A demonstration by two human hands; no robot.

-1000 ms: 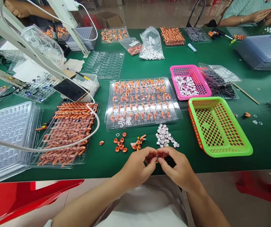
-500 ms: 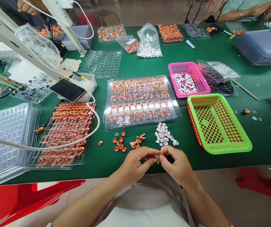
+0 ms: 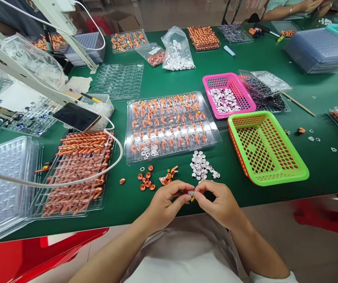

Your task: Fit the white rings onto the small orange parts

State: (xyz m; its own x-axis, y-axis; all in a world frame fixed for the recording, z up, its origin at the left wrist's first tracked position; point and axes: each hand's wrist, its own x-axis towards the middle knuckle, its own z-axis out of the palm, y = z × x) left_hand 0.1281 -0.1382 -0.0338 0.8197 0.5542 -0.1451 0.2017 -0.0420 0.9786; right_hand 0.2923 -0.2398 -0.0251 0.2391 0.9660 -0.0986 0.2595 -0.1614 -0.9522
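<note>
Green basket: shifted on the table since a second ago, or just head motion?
No. The green basket keeps its spot beside the pink basket and clear parts tray; the whole view slid together.

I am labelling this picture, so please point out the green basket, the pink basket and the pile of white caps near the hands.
green basket [image 3: 300, 175]: head view, near right rim.
pink basket [image 3: 212, 81]: head view, far rim.
pile of white caps [image 3: 200, 165]: head view, middle of the pile.

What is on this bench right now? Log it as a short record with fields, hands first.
left hand: pinches a small part with the right hand
right hand: pinches the same small part
nearest: pile of white discs, orange rings
beyond: clear tray of orange parts
right side: green basket, pink basket
surface: green table
</note>
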